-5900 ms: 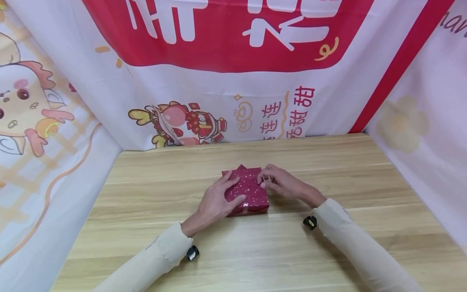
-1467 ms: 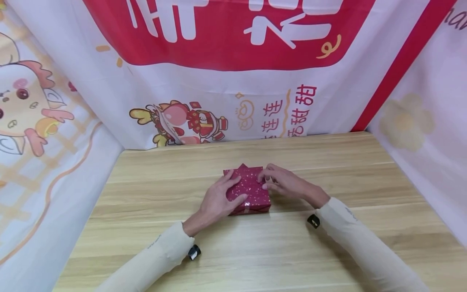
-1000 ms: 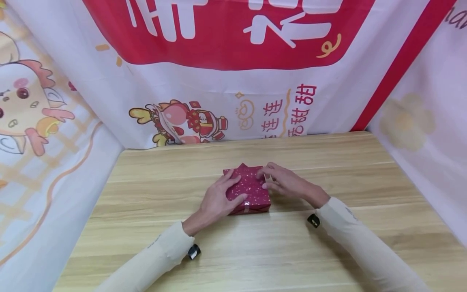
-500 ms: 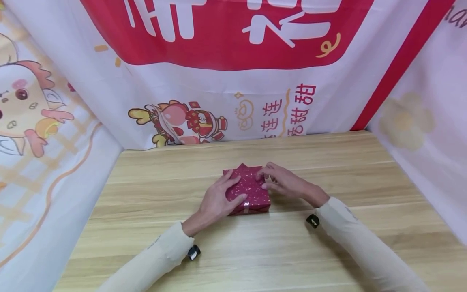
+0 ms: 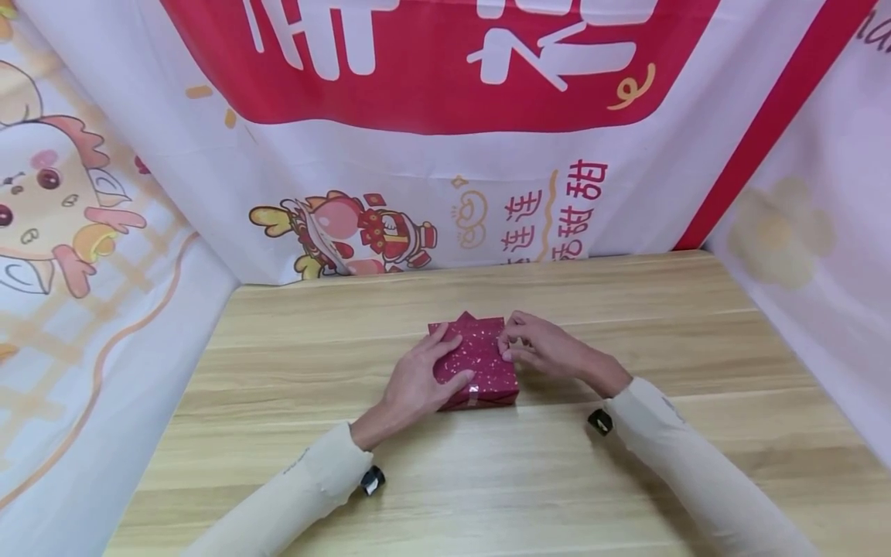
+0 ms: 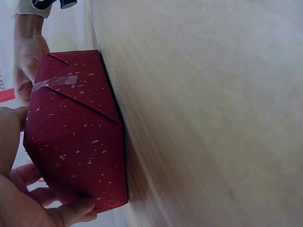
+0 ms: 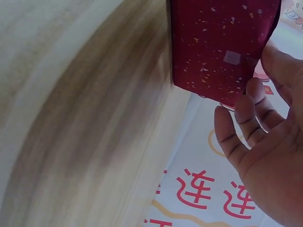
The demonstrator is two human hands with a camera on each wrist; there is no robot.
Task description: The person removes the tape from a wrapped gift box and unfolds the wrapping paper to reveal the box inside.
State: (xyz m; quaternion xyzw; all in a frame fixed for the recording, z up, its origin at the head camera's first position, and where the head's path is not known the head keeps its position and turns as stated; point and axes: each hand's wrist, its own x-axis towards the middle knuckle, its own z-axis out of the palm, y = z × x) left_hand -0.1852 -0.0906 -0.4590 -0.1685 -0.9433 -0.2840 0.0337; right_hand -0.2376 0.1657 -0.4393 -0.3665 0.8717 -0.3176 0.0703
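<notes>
A box wrapped in dark red speckled paper (image 5: 486, 357) lies on the wooden table. Clear tape (image 6: 64, 81) crosses the folded paper on its front end, and a small tape piece (image 7: 232, 57) sits on the side seen in the right wrist view. A pointed paper corner rises at its back edge. My left hand (image 5: 412, 381) grips the left part, thumb and fingertips over the top and other fingers against the side. With fingers bent and apart, my right hand (image 5: 546, 346) touches the box's right edge; its thumb tip is partly hidden behind that edge.
The table (image 5: 278, 356) has light wood grain and ends at a printed cloth backdrop (image 5: 431, 162). Patterned cloth walls (image 5: 76, 348) stand on the left and right. Dark wrist devices (image 5: 372, 480) sit by both sleeves.
The right fingertips, which lay over the top near the right edge, have drawn back slightly right to that edge. The left hand and the box stay in place.
</notes>
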